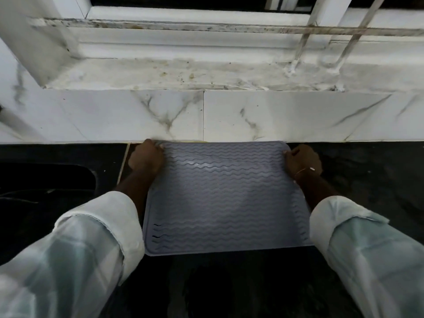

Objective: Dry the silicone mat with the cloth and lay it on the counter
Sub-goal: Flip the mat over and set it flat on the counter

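A grey silicone mat (222,198) with wavy ridges lies spread on the dark counter (367,175), its far edge against the tiled wall. My left hand (145,158) grips the mat's far left corner with fingers curled over the edge. At the far right corner, my right hand (302,160) pinches the mat's edge. The near edge of the mat rests flat toward me. No cloth is in view.
A marble-patterned tile backsplash (206,115) rises behind the counter, with a stained window ledge (183,72) above it. A dark sink basin (46,177) sits at the left. My pale sleeves cover the near corners of the view.
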A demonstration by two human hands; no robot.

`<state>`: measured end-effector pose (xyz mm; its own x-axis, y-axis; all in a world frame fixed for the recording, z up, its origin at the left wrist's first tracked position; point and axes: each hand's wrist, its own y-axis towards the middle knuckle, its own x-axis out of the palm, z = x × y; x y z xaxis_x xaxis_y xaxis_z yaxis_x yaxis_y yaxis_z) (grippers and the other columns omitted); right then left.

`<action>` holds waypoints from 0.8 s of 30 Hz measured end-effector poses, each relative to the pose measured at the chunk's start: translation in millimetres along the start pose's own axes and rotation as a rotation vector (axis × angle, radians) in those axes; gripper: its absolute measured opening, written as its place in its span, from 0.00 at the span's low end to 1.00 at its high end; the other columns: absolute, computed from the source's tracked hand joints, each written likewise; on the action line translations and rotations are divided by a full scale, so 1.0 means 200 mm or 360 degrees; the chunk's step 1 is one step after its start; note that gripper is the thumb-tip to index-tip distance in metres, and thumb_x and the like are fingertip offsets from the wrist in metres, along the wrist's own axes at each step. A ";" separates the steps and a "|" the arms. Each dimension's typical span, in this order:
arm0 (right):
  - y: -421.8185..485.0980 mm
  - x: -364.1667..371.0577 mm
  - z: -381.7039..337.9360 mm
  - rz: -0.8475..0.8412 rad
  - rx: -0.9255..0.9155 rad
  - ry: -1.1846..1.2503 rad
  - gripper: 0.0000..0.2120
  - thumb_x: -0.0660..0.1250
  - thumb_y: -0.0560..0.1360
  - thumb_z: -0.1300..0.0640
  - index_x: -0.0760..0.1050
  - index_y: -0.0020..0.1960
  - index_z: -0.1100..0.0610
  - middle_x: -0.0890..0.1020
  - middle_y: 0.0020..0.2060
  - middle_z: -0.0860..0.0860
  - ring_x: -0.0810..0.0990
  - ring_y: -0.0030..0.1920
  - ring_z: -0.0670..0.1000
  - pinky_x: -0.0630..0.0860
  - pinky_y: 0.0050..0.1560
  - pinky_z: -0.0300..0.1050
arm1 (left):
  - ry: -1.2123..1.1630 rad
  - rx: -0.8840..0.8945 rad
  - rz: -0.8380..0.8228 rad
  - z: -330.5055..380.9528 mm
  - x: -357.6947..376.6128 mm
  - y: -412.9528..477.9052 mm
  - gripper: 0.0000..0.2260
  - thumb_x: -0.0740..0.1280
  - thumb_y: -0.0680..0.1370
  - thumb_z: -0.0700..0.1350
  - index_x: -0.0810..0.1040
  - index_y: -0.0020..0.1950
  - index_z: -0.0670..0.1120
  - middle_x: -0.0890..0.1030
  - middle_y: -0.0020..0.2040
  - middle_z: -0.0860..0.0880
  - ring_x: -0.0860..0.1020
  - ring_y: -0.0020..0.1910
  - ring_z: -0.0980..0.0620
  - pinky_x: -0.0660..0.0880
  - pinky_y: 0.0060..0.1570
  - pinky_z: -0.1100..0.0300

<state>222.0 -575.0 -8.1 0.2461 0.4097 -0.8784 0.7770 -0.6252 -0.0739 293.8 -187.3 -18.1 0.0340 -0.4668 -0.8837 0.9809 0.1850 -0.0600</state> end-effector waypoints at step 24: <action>-0.79 -0.27 0.36 -0.0001 0.0029 -0.0149 0.12 0.68 0.74 0.49 0.78 0.46 0.58 0.82 0.49 0.62 0.80 0.51 0.62 0.73 0.47 0.49 | -0.0071 0.0118 0.0099 -0.33 -0.19 -0.95 0.19 0.63 0.78 0.56 0.73 0.63 0.45 0.77 0.57 0.42 0.77 0.54 0.41 0.75 0.50 0.51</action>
<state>44.1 -545.4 16.9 0.1897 0.3464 -0.9187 0.7661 -0.6374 -0.0821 94.0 -146.7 -4.2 0.1020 -0.4947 -0.8631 0.9881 0.1510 0.0302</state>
